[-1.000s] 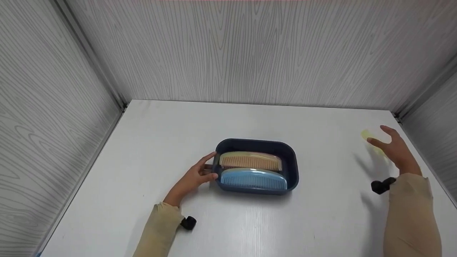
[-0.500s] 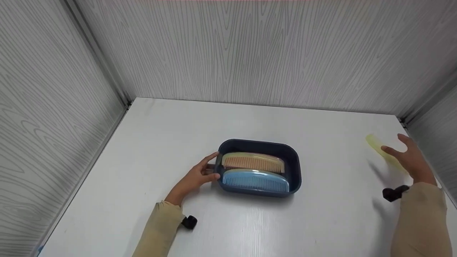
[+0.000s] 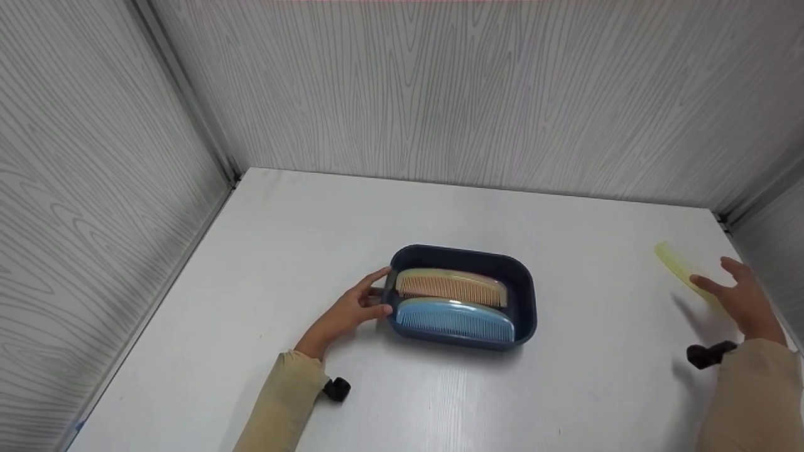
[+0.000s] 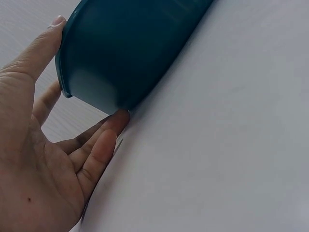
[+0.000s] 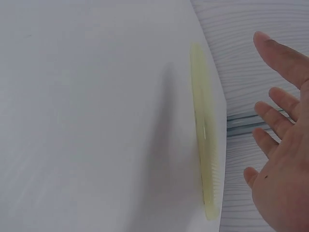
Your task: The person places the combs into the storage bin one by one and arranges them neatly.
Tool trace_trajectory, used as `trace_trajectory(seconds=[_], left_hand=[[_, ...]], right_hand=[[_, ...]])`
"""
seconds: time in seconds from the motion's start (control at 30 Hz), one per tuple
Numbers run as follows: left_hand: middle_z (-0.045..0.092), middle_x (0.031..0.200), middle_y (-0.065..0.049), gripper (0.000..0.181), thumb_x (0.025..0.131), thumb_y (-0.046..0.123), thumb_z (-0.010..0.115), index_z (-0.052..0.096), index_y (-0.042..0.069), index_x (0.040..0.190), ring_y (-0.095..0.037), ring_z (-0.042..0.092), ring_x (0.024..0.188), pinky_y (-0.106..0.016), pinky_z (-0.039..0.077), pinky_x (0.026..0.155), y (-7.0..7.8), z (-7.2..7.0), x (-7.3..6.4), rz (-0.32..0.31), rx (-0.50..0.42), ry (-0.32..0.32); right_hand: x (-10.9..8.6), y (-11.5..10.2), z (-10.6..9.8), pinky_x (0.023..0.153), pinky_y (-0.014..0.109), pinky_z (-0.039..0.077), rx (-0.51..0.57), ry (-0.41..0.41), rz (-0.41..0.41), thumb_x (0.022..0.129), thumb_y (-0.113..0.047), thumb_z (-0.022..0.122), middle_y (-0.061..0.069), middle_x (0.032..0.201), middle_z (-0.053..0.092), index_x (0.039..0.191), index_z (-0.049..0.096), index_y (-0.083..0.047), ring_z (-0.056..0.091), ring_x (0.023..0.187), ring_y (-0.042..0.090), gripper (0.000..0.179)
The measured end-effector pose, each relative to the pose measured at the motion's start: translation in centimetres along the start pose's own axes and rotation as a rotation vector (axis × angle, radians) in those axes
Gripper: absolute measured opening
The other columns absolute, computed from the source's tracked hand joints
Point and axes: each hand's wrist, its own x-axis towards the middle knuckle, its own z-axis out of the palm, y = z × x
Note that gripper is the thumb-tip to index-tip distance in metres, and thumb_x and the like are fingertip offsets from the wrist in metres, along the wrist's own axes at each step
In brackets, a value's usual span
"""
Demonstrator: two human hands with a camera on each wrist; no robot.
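A dark blue basin (image 3: 525, 276) holds a cream-and-pinkish comb (image 3: 451, 287) at the back and a blue comb (image 3: 455, 319) in front, both with teeth toward me. My left hand (image 3: 344, 314) touches the basin's left end, thumb and index finger at its rim. In the left wrist view, the other fingers (image 4: 104, 145) lie low by its base. On the right, a translucent yellow comb (image 3: 675, 263) lies slantwise on the table. My right hand (image 3: 744, 301) hovers over its near end, fingers spread; the right wrist view shows a gap between hand and comb (image 5: 205, 135).
The white table (image 3: 565, 389) runs back to a grey wood-grain panel (image 3: 440, 94). Similar panels stand at the left and right. The yellow comb lies close to the table's right edge. A small black device (image 3: 337, 389) is on the left wrist, another (image 3: 706, 356) on the right.
My right hand has moved right and nearer to me, and more of the yellow comb shows. The left hand stays at the basin. The whole head view has shifted slightly.
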Motion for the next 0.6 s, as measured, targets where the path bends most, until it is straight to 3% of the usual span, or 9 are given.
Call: trace_trajectory(seconds=[0.23, 0.47, 0.6], left_hand=[[0.048, 0.14, -0.019, 0.08, 0.085, 0.044, 0.071, 0.028, 0.035, 0.152, -0.03, 0.053, 0.125, -0.045, 0.044, 0.099, 0.1, -0.2, -0.4, -0.005, 0.01, 0.017], [0.048, 0.141, -0.018, 0.08, 0.087, 0.04, 0.07, 0.026, 0.033, 0.153, -0.03, 0.052, 0.126, -0.044, 0.044, 0.101, -0.1, -0.1, -0.5, 0.012, -0.016, 0.004], [0.047, 0.141, -0.019, 0.08, 0.086, 0.043, 0.07, 0.026, 0.033, 0.153, -0.031, 0.051, 0.127, -0.045, 0.043, 0.102, -0.2, 0.1, -0.3, 0.021, -0.007, 0.003]], right_hand=[[-0.2, 1.5, 0.2, 0.105, 0.073, 0.009, -0.011, -0.018, 0.053, 0.097, -0.05, 0.048, 0.036, 0.153, -0.013, 0.15, -0.008, 0.006, -0.009, 0.139, 0.057, 0.096], [0.0, 2.7, 0.1, 0.102, 0.076, 0.011, -0.028, -0.048, 0.072, 0.097, -0.052, 0.047, 0.037, 0.152, -0.015, 0.15, -0.009, 0.006, -0.007, 0.137, 0.061, 0.097], [0.1, 3.5, -0.2, 0.102, 0.075, 0.015, -0.042, -0.055, 0.145, 0.095, -0.056, 0.045, 0.036, 0.152, -0.016, 0.15, -0.011, 0.004, 0.001, 0.136, 0.062, 0.099]])
